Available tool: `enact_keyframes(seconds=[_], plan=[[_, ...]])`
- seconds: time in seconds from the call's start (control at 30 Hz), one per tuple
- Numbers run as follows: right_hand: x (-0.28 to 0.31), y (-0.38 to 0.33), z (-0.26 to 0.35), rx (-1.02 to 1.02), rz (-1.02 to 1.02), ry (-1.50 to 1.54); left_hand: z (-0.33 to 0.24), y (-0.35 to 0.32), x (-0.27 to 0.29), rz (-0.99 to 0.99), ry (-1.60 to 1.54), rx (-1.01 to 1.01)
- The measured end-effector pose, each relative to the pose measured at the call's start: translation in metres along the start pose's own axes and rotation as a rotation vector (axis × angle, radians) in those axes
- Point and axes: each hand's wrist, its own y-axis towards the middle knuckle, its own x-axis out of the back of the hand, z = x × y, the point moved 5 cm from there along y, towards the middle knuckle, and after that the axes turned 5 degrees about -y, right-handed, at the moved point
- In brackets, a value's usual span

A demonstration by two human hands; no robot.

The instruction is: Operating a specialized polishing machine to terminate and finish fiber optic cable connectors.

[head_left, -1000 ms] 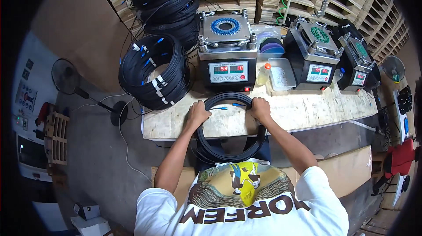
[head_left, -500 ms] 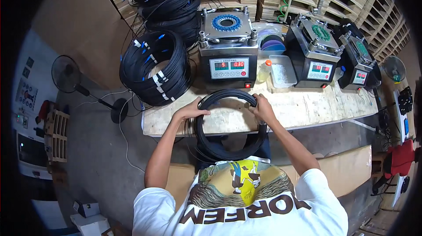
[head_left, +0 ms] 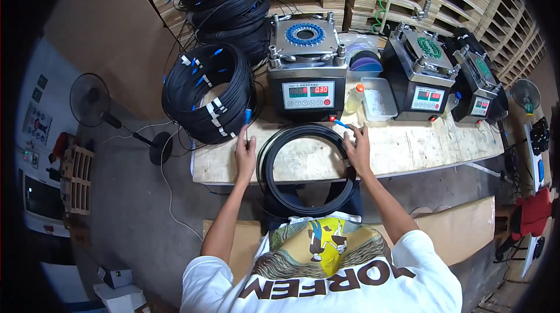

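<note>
A coil of thin black cable [head_left: 269, 174] rests partly on the table's front edge and partly over my lap. Just left of it, my left hand [head_left: 245, 154] points upward, its fingers closed on a blue fiber connector [head_left: 248, 116]. At the coil's upper right, my right hand [head_left: 357, 148] pinches a second blue fiber connector [head_left: 342, 124] that points up and to the left, in front of the nearest machine. The heel of this hand is close to the coil's right side. Thin cable at my fingers is hard to make out.
Behind the hands stands a polishing machine [head_left: 307, 98]; two similar machines [head_left: 427, 98] [head_left: 479, 105] are farther right. A large cable coil [head_left: 204, 120] and a coil stack [head_left: 230, 18] occupy the left. A bottle [head_left: 354, 100] and clear tray [head_left: 379, 103] sit between machines.
Both hands have let go of the coil's rim and now hold blue connectors. My left hand has turned upright beside the coil.
</note>
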Motion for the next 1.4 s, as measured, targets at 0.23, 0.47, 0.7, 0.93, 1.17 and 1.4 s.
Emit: enact_keyframes(seconds=[0.23,0.47,0.7,0.93,1.17,1.4], plan=[[0.013,0.045,0.04,-0.093,0.044,0.524,-0.065,0.028,-0.029,0.131,-0.257,-0.034],[-0.033,0.039,0.078,-0.195,0.18,0.929,-0.116,0.01,-0.13,0.22,-0.895,0.192],[-0.056,0.027,0.087,-0.27,0.312,1.048,-0.101,-0.011,-0.156,0.277,-1.058,0.28],[-0.036,0.031,0.099,-0.254,0.258,1.014,-0.146,0.008,-0.142,0.499,-1.016,0.343],[-0.025,0.028,0.107,-0.249,0.24,1.076,-0.15,0.026,-0.134,0.421,-0.851,0.258],[-0.024,0.023,0.094,-0.245,0.299,0.957,-0.166,0.024,-0.129,0.437,-0.728,0.177]])
